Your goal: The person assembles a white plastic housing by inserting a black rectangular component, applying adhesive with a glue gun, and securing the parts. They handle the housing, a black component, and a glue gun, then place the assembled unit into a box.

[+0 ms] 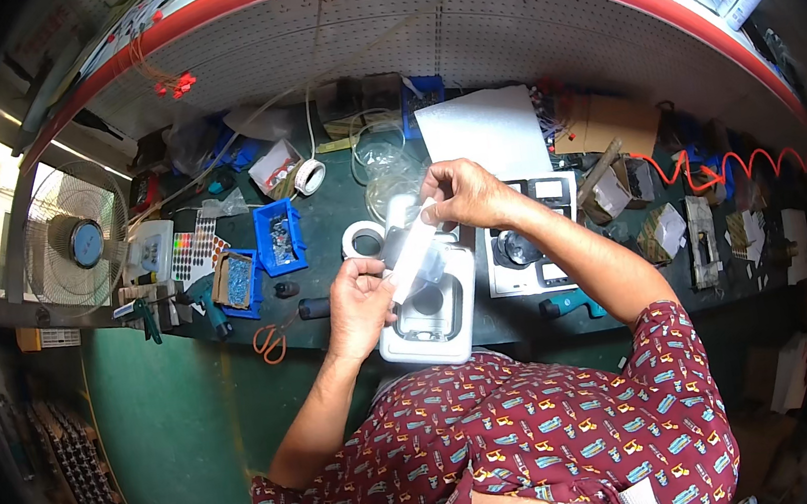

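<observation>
The person's left hand (361,302) pinches the lower end of a white strip (413,259), the right hand (465,196) its upper end, over a white case (427,352) at the desk's (323,234) edge.

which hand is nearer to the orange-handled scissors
The left. In the picture, the left hand is just right of the scissors and slightly higher; the right hand is farther right and higher, at the upper end of the white strip.
</observation>
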`<state>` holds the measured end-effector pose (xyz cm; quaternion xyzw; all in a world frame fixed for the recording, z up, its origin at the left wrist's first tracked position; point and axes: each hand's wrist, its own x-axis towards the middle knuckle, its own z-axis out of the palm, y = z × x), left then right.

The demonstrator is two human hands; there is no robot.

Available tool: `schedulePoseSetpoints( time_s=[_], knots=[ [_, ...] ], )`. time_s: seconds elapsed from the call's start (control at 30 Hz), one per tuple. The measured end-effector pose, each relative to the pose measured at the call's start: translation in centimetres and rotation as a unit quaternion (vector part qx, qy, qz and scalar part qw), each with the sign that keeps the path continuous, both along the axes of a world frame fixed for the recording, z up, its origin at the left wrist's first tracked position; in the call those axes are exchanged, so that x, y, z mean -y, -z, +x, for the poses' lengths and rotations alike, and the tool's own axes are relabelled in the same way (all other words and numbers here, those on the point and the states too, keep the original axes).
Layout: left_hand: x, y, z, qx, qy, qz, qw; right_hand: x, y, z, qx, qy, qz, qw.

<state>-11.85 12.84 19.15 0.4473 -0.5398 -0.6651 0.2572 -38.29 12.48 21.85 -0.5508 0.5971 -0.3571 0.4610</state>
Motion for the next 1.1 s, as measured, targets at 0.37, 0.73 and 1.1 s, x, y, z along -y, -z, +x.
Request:
schedulePoseSetpoints(
  time_s=[0.37,0.73,1.1],
  knots=[
    [-0.2,0.3,-0.2,0.039,0.008,-0.038,0.998,-0.4,0.2,0.6,-0.129,0.012,0.008,0.992],
    [-0.2,0.5,-0.4,0.058,0.019,-0.042,0.997,-0.5,0.4,0.9,-0.157,0.016,-0.011,0.987],
    [0.0,-0.3,-0.3,0.069,0.033,-0.063,0.995,-1.7,-0.7,1.0,0.029,0.016,-0.044,0.998]
  ],
)
